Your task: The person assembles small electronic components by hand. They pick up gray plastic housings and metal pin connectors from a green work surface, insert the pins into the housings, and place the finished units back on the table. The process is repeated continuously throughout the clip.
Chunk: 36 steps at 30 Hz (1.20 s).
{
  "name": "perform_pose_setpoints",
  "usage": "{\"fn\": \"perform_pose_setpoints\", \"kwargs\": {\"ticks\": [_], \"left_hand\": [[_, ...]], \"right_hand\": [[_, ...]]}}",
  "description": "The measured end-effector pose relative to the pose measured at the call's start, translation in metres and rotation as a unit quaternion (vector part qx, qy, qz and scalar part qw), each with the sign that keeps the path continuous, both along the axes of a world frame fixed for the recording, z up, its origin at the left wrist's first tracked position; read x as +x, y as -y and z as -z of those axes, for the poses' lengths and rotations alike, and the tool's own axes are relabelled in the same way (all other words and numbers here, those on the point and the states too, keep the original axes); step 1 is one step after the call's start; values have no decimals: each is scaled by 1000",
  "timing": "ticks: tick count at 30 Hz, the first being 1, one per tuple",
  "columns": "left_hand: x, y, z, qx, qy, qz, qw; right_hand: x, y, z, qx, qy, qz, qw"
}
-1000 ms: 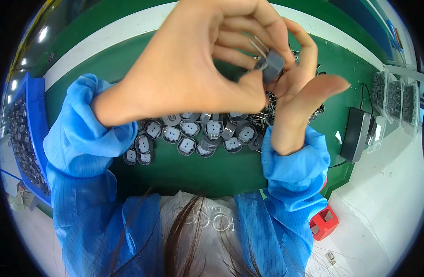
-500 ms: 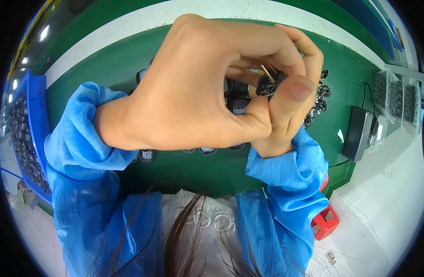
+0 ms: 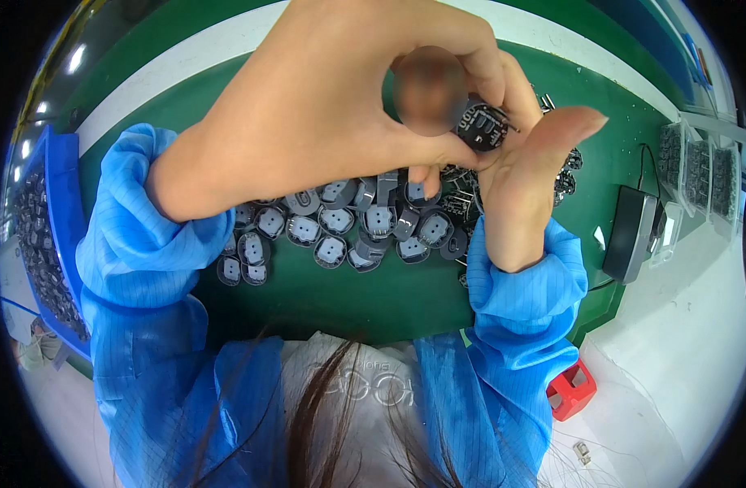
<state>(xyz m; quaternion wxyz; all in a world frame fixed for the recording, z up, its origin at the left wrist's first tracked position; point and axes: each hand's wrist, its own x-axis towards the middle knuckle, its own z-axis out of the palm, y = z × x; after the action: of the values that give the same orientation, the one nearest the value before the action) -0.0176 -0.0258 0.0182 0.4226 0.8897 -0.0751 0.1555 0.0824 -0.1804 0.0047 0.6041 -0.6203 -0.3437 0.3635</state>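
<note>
A small round black circuit board (image 3: 482, 126) with light markings and thin metal pins is raised above the green bench. The thumb and index finger of my left hand (image 3: 324, 122) close around it. My right hand (image 3: 519, 183) is just to its right, with the thumb stretched up and away; its other fingers are partly hidden behind the board and my left hand. Below my hands lie several dark grey rounded housings (image 3: 330, 250) with pale insides. More dark parts with metal pins (image 3: 565, 183) are piled beyond my right wrist. A round patch between my left fingers is blurred.
A blue bin (image 3: 64, 187) full of small dark parts stands at the left edge. On the right are a black box (image 3: 630, 236) with a cable and clear trays (image 3: 698, 175) of parts. A red stool (image 3: 574, 390) stands below the bench at the lower right.
My left hand has shifted up and tilted, uncovering more housings on the bench. My right thumb has lifted off the circuit board, and the board's marked face shows more.
</note>
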Motion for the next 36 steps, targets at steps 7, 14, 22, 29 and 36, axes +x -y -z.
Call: {"fn": "perform_pose_setpoints", "kwargs": {"ticks": [7, 14, 22, 29, 36], "left_hand": [[5, -5, 2, -81, 94, 22, 992], [14, -2, 29, -153, 173, 15, 973], [8, 1, 15, -165, 81, -13, 983], [-2, 5, 2, -253, -24, -31, 967], [-3, 1, -10, -426, -116, -45, 896]], "right_hand": [[4, -5, 24, 63, 44, 18, 997], [5, 4, 2, -59, 36, 29, 997], [6, 4, -1, -41, 61, 42, 996], [9, 1, 11, -16, 94, 83, 992], [45, -8, 22, 209, 539, -21, 816]]}}
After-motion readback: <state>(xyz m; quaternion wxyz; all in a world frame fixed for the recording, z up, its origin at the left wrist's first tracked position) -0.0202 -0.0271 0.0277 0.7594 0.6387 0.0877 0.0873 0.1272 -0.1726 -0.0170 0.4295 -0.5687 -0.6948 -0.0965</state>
